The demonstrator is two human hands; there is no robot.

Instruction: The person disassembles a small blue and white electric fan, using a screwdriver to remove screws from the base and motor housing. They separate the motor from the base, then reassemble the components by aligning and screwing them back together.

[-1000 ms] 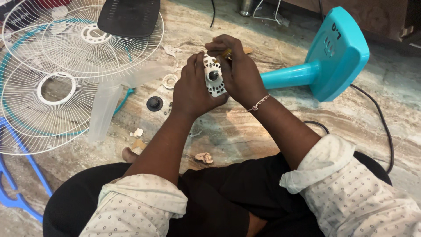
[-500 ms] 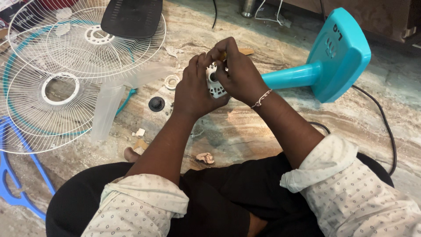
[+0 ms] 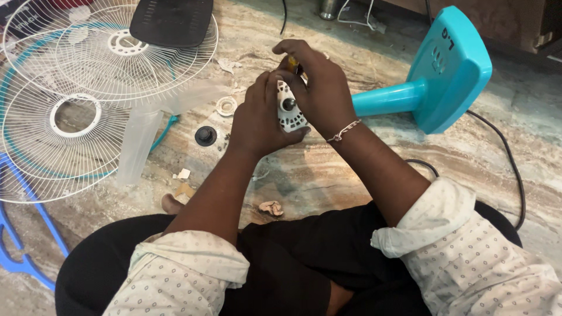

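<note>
Step in hand, as we judge it: working on small white vented part (image 3: pixel 288 111). We hold it above stone floor (image 3: pixel 328 175), left hand (image 3: pixel 257 120) cupping it, fingers curled shut. Right hand (image 3: pixel 319 88) pinches yellow-handled tool (image 3: pixel 291 63) at its top. Next move calls for steady grip, tool kept aligned.

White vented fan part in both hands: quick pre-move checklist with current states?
1. White vented part supported by both hands: ok. Left hand cups it from the side, right hand covers it from above.
2. Yellow-tipped tool seated on the part: cannot tell, the right-hand grip hides its tip.
3. Loose black round cap and white ring apart from the hands: ok, both lie on the floor left of them.
4. Teal fan stand out of the way: ok, lying on its side to the right.
5. Black cable away from the arms: ok, it runs past the right sleeve.
</note>
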